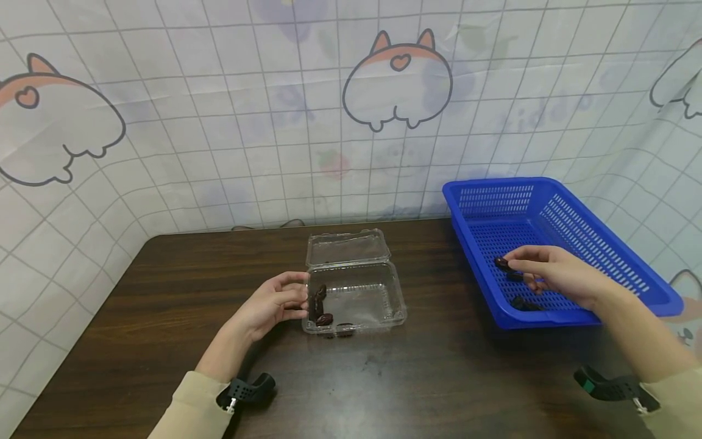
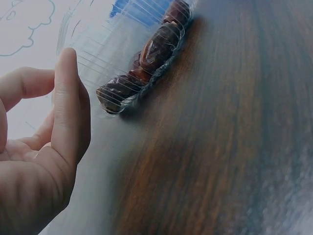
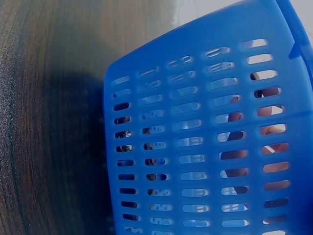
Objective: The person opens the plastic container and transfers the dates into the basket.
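Observation:
A clear plastic clamshell box lies on the table with its lid folded back. Several dark brown dates sit along its left side; the left wrist view shows dates through the ribbed wall. My left hand holds the box's left edge between thumb and fingers. Over the blue basket, my right hand pinches a date between thumb and forefinger. More dates lie on the basket floor below. In the right wrist view, the slotted basket wall hides most of that hand.
The dark wooden table ends at a wall covering with a grid pattern. At the right, the basket's high sides stand between its inside and the box. Each wrist wears a black strap.

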{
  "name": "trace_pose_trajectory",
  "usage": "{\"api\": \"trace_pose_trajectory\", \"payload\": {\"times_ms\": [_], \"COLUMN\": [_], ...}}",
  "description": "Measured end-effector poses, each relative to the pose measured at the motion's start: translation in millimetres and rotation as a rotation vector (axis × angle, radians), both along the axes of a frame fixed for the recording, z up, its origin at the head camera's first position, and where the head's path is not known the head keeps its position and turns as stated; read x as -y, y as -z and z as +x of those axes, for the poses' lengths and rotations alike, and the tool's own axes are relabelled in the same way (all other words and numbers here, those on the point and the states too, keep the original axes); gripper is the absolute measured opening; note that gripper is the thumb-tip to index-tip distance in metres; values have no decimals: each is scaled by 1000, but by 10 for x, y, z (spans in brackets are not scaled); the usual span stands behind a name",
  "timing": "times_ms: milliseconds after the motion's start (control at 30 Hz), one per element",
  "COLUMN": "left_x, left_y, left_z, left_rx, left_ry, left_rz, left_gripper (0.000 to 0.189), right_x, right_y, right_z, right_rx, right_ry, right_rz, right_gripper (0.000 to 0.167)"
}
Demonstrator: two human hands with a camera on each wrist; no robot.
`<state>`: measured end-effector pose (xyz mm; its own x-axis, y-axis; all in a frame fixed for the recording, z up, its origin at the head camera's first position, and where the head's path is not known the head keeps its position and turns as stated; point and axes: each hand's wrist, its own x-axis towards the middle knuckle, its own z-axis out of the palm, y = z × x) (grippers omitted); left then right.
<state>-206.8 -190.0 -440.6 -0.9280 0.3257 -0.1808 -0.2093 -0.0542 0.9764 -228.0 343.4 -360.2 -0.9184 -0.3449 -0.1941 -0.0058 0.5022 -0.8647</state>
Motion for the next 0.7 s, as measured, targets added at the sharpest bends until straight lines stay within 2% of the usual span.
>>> {"api": "trace_pose_trajectory", "payload": {"times_ms": [167, 333, 467, 700], "left_x": [-4, -8, -8, -5], "left_y": [-5, -14, -19, -17], "left_z": [3, 5, 6, 8], "left_rx": [-4, -4, -4, -4], "left_ry": [2, 1, 0, 2], "left_rz": [-2, -6, -6, 3], "left_gripper": [53, 53, 53, 53], "right_x": [2, 27, 73, 175], "right_y": [14, 10, -18, -90], "right_z": [-2, 17, 26, 17], "right_rx": [-13, -46, -81, -86], "right_ry": [-11, 16, 26, 3], "right_rz": [0, -4, -3, -6], "right_gripper": [49, 46, 43, 43]}}
